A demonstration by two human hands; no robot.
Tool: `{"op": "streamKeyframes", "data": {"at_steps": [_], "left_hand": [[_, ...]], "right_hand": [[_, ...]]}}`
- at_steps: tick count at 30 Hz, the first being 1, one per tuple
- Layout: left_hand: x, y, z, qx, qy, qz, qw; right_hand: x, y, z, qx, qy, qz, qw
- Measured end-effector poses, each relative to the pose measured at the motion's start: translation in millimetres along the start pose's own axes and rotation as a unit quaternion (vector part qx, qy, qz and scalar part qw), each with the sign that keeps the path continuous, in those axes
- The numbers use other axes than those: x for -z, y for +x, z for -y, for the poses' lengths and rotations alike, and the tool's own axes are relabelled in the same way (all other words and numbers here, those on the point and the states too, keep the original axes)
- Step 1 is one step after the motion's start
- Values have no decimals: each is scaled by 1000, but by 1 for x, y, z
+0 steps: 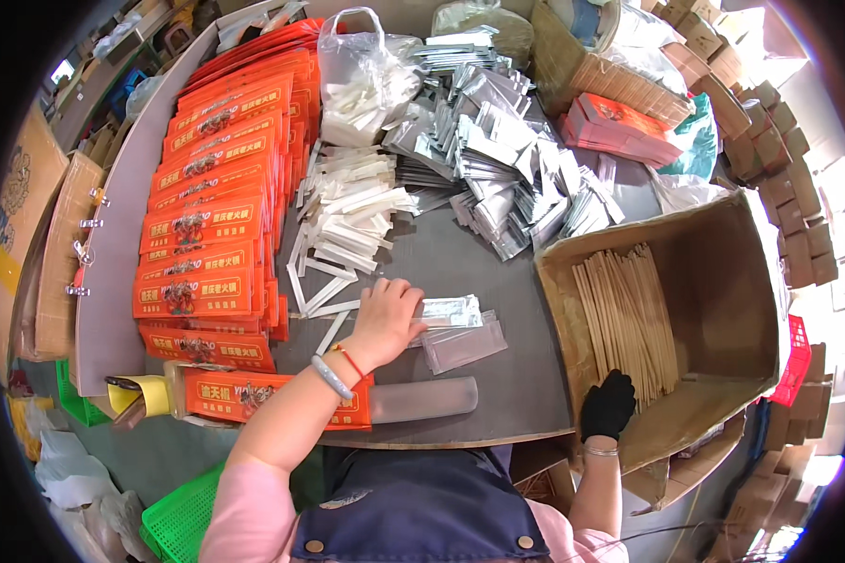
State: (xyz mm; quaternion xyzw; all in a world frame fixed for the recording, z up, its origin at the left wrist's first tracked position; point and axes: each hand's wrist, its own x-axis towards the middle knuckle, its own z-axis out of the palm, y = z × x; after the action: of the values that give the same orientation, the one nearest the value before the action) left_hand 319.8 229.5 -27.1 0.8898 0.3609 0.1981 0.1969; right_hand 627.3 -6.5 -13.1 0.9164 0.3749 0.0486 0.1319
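Note:
My left hand (385, 321), bare and with a bangle at the wrist, is palm down at the middle of the table. Its bent fingers close on the left end of a flat silver packet (455, 311). A clear-fronted packet (465, 347) lies just below that one. White paper strips (345, 307) reach to the back of this hand. At the right, my right hand (608, 408), in a black glove, touches the near part of a bundle of wooden chopsticks (629, 319) inside a cardboard box (723, 413). Its dark fingers merge together, so their grip is unclear.
Overlapping red printed sleeves (202, 225) cover the table's left side. White strips (357, 206) and silver packets (507, 141) are heaped farther back. At the front edge, a red sleeve (225, 394) lies beside a translucent plastic strip (422, 399). Red packs (620, 127) lie at the back right.

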Motion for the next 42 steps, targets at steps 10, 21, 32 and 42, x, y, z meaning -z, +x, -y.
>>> {"op": "streamKeyframes", "data": {"at_steps": [10, 21, 32, 42], "left_hand": [[46, -2, -32, 162, -220, 159, 949], [79, -120, -41, 60, 14, 89, 994], [54, -100, -53, 18, 9, 109, 994], [109, -62, -31, -131, 24, 208, 969]], "right_hand": [[-32, 2, -26, -10, 156, -168, 973], [36, -31, 55, 393, 268, 140, 868], [12, -78, 160, 299, 594, 98, 740], [79, -49, 132, 471, 346, 4, 811]]}}
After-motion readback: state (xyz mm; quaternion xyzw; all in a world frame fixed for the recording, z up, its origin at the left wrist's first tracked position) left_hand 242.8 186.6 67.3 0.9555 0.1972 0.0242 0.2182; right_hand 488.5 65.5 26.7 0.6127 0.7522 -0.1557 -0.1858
